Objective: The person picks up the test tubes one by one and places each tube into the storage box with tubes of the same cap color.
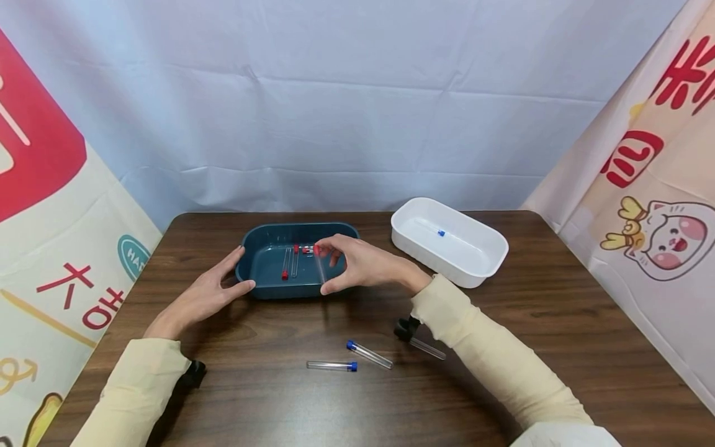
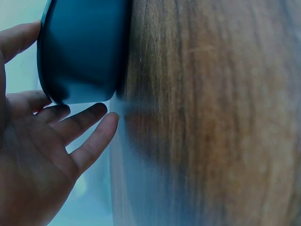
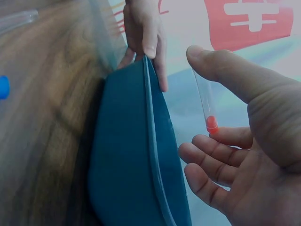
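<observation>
The right hand [image 1: 357, 264] is pinching a clear red-capped tube [image 1: 321, 268] end to end, thumb at the bare end and a finger at the cap, above the teal tray [image 1: 290, 291]. The left hand [image 1: 209, 293] is spreading its fingers wide, touching that tray's left end. Inside, other red-capped tubes [image 1: 295, 264] are lying. Nearer, two blue-capped tubes [image 1: 370, 354] are resting on the bench [image 1: 251, 397]; to the right, a white tray [image 1: 472, 273] is holding a blue-capped tube [image 1: 440, 233].

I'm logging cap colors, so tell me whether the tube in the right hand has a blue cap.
No, the tube pinched in the right hand has a red cap.
</observation>
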### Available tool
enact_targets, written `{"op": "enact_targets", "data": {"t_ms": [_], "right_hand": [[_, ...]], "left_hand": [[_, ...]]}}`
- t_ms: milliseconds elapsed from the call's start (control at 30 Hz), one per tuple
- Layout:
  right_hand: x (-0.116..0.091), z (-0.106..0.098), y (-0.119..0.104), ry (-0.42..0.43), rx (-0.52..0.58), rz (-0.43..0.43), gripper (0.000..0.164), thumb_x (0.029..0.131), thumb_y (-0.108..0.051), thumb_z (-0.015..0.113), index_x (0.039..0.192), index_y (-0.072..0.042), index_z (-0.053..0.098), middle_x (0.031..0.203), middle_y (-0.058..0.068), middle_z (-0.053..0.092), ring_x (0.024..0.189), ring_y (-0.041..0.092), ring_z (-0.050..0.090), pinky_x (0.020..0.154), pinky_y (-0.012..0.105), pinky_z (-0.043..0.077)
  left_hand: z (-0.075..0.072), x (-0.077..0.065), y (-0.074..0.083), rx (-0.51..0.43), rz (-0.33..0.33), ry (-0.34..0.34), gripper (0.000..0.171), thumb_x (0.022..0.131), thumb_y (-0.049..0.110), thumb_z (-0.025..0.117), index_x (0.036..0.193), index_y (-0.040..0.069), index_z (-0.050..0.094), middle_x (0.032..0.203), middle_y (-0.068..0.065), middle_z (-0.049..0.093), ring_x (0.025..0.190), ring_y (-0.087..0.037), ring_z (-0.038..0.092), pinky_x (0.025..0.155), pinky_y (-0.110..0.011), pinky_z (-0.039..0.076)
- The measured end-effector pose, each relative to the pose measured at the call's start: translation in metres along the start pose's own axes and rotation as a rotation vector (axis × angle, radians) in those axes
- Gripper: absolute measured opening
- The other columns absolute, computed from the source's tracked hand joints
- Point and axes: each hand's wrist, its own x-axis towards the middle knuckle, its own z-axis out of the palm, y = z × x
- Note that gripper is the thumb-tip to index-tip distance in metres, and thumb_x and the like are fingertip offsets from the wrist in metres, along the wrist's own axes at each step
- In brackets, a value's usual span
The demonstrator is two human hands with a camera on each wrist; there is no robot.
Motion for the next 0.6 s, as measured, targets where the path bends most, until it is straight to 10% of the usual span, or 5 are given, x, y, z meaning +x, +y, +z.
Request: {"op": "enact_targets", "data": {"t_ms": [600], "right_hand": [[0.032, -0.005, 0.008, -0.033, -0.017, 0.057, 0.084, 0.087, -0.034, 0.085, 0.153, -0.003, 0.043, 0.137, 0.010, 0.056, 0.117, 0.025, 0.059, 0.100, 0.037, 0.051]], "left_hand": [[-0.001, 0.001, 0.000, 0.012, -0.006, -0.001, 0.092, 0.103, 0.052, 0.059, 0.168, 0.018, 0.004, 0.173, -0.013, 0.006, 0.147, -0.049, 0.033, 0.114, -0.073, 0.024]]}}
